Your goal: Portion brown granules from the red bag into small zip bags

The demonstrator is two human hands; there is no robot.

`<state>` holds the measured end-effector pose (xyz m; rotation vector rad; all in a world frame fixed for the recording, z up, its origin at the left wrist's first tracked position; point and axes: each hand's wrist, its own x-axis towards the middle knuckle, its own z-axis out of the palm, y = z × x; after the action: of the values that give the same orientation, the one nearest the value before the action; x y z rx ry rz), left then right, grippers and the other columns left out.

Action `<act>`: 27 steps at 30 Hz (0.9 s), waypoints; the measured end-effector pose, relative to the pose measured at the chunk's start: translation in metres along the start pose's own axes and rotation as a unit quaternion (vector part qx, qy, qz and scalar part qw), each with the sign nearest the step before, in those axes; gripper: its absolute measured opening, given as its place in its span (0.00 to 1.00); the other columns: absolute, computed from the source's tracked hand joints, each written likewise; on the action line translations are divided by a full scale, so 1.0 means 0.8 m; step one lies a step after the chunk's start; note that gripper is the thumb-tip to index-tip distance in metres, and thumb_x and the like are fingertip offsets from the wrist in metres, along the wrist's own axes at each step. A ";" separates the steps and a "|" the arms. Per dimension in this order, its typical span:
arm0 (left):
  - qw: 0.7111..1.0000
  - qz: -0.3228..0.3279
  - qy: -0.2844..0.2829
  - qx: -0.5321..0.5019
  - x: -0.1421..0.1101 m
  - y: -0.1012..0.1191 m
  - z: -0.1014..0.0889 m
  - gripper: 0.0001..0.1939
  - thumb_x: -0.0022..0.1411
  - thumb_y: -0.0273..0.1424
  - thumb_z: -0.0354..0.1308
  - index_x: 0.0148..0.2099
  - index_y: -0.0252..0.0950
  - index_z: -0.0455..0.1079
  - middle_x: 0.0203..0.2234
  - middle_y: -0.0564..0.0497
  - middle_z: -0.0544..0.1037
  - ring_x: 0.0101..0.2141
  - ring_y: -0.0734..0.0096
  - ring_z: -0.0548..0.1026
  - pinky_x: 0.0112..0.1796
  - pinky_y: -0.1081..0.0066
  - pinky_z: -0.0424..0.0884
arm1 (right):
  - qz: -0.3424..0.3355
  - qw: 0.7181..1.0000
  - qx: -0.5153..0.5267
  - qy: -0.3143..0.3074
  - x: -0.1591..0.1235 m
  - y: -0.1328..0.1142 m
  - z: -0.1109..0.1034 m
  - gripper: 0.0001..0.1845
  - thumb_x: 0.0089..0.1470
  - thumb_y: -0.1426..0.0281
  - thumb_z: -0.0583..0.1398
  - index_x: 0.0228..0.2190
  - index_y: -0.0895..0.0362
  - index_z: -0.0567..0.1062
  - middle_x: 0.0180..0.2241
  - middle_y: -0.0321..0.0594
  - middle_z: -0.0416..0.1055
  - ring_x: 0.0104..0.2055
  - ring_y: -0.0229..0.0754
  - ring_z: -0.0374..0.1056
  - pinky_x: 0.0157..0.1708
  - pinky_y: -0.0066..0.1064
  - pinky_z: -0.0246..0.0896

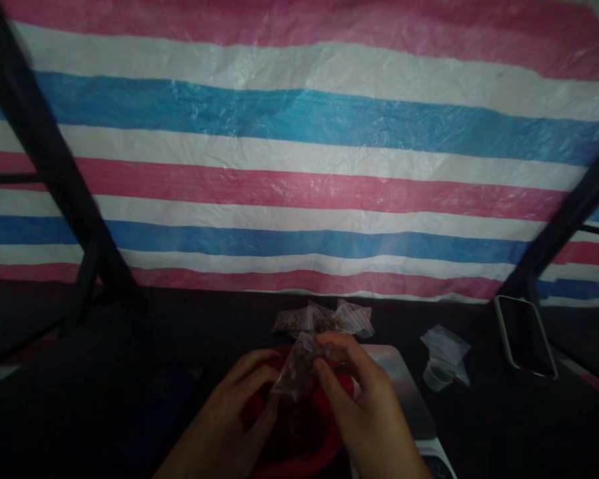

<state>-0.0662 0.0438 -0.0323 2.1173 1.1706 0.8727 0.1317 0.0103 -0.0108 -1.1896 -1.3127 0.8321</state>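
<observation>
Over a red bowl [324,459] with dark contents, I hold a small clear zip bag [299,366] partly filled with brown bits. My right hand [364,399] pinches the bag's upper right part between thumb and fingers. At the bag's lower left edge, my left hand [239,406] has its thumb and fingertips closed on the plastic. The bag is tilted. Right of the bowl, partly under my right hand, lies a scale with a silver plate [404,386]. Dim light hides the detail in the bowl.
Several filled zip bags [329,319] lie behind the bowl. On the right are clear empty bags [446,346], a small plastic cup [436,376] and a phone [526,339]. A striped tarp [299,193] hangs behind the black table [194,319], between dark slanted posts [64,153].
</observation>
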 end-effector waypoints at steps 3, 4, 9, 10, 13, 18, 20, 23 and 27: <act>1.000 0.008 0.005 -0.012 -0.005 -0.003 -0.003 0.20 0.71 0.32 0.56 0.61 0.44 0.77 0.65 0.44 0.76 0.62 0.57 0.77 0.63 0.61 0.73 | -0.040 0.997 -0.070 0.002 -0.003 -0.006 -0.003 0.12 0.62 0.70 0.62 0.46 0.49 0.81 0.46 0.40 0.83 0.49 0.48 0.80 0.53 0.38 0.74; 1.000 0.010 0.012 -0.016 -0.007 -0.004 -0.003 0.22 0.70 0.32 0.57 0.63 0.44 0.75 0.65 0.44 0.77 0.62 0.56 0.77 0.63 0.59 0.73 | -0.052 0.995 -0.087 0.001 -0.003 -0.008 -0.003 0.12 0.62 0.71 0.61 0.45 0.49 0.82 0.45 0.39 0.84 0.48 0.47 0.80 0.51 0.36 0.74; 0.999 -0.025 0.020 -0.031 -0.013 -0.008 0.000 0.24 0.70 0.42 0.58 0.66 0.51 0.74 0.62 0.48 0.81 0.62 0.53 0.78 0.62 0.57 0.73 | -0.074 0.989 -0.124 -0.008 -0.004 -0.014 -0.003 0.13 0.63 0.73 0.61 0.44 0.49 0.83 0.44 0.38 0.85 0.46 0.45 0.81 0.48 0.32 0.75; 0.999 -0.031 0.026 -0.037 -0.014 -0.008 0.001 0.23 0.71 0.45 0.57 0.65 0.52 0.75 0.61 0.49 0.82 0.61 0.53 0.79 0.62 0.56 0.74 | -0.079 0.989 -0.127 -0.011 -0.005 -0.014 -0.003 0.13 0.63 0.73 0.61 0.45 0.49 0.83 0.44 0.38 0.85 0.47 0.45 0.81 0.48 0.31 0.76; 0.996 -0.037 0.039 -0.073 -0.013 -0.004 0.002 0.23 0.74 0.49 0.52 0.62 0.51 0.78 0.58 0.49 0.84 0.58 0.54 0.81 0.61 0.56 0.75 | -0.100 0.984 -0.142 -0.034 -0.008 -0.013 -0.003 0.16 0.66 0.73 0.59 0.49 0.49 0.83 0.48 0.39 0.84 0.50 0.45 0.81 0.51 0.31 0.76; 0.993 -0.036 0.000 -0.110 -0.012 -0.005 0.005 0.24 0.76 0.50 0.48 0.62 0.51 0.78 0.57 0.52 0.85 0.56 0.58 0.82 0.61 0.61 0.75 | -0.124 0.976 -0.168 -0.057 -0.016 -0.014 -0.003 0.19 0.66 0.74 0.57 0.52 0.50 0.82 0.52 0.41 0.84 0.53 0.47 0.81 0.53 0.33 0.76; 0.995 -0.039 0.009 -0.090 -0.015 -0.010 0.006 0.24 0.76 0.50 0.49 0.62 0.52 0.78 0.58 0.52 0.84 0.57 0.58 0.82 0.62 0.61 0.74 | -0.128 0.975 -0.171 -0.060 -0.019 -0.015 -0.002 0.20 0.65 0.75 0.57 0.52 0.50 0.83 0.51 0.41 0.84 0.51 0.47 0.82 0.51 0.33 0.77; 0.997 -0.047 0.033 -0.060 -0.021 -0.013 0.005 0.23 0.75 0.50 0.50 0.61 0.52 0.79 0.57 0.51 0.85 0.56 0.58 0.83 0.61 0.60 0.74 | -0.127 0.975 -0.178 -0.050 -0.020 -0.016 0.000 0.20 0.64 0.75 0.57 0.51 0.50 0.83 0.50 0.41 0.85 0.50 0.47 0.83 0.51 0.33 0.78; 0.998 0.002 0.047 -0.043 -0.023 -0.005 0.000 0.21 0.73 0.48 0.53 0.58 0.53 0.81 0.53 0.51 0.87 0.51 0.56 0.86 0.59 0.59 0.77 | -0.120 0.977 -0.171 -0.043 -0.021 -0.015 0.000 0.21 0.64 0.76 0.57 0.50 0.47 0.84 0.48 0.39 0.85 0.49 0.47 0.83 0.49 0.33 0.78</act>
<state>-0.0763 0.0296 -0.0403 2.0295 1.1546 1.0166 0.1278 -0.0083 -0.0041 -1.2368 -1.6813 0.4989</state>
